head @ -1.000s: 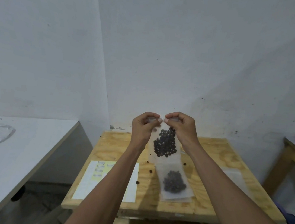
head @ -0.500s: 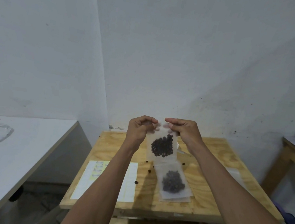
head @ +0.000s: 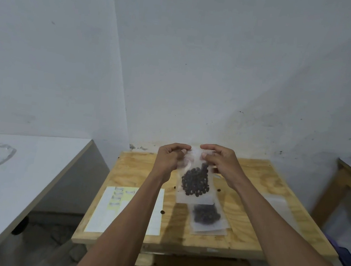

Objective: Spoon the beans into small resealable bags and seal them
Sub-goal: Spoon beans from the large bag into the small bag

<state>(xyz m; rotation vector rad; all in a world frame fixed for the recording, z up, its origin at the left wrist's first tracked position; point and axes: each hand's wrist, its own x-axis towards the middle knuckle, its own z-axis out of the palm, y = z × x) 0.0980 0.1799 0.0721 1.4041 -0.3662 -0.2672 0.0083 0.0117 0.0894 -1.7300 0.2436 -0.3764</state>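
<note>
A small clear resealable bag [head: 195, 182] with dark beans in its lower half hangs above the plywood table [head: 246, 235]. My left hand [head: 170, 159] pinches its top edge at the left and my right hand [head: 219, 159] pinches it at the right, fingers curled over the seal strip. Below it, a second bag of beans [head: 206, 216] lies flat on top of other bags on the table. A few loose beans [head: 162, 212] lie on the wood. No spoon shows.
A white and yellow label sheet [head: 115, 209] lies at the table's left, partly under my left forearm. Clear empty bags [head: 278, 202] lie at the table's right. A white table [head: 11, 179] with crumpled plastic stands left; a wooden table [head: 349, 174] stands at the right edge.
Both hands have lowered the bag slightly and my fingertips have moved apart along its top edge. The bag on the table has not moved.
</note>
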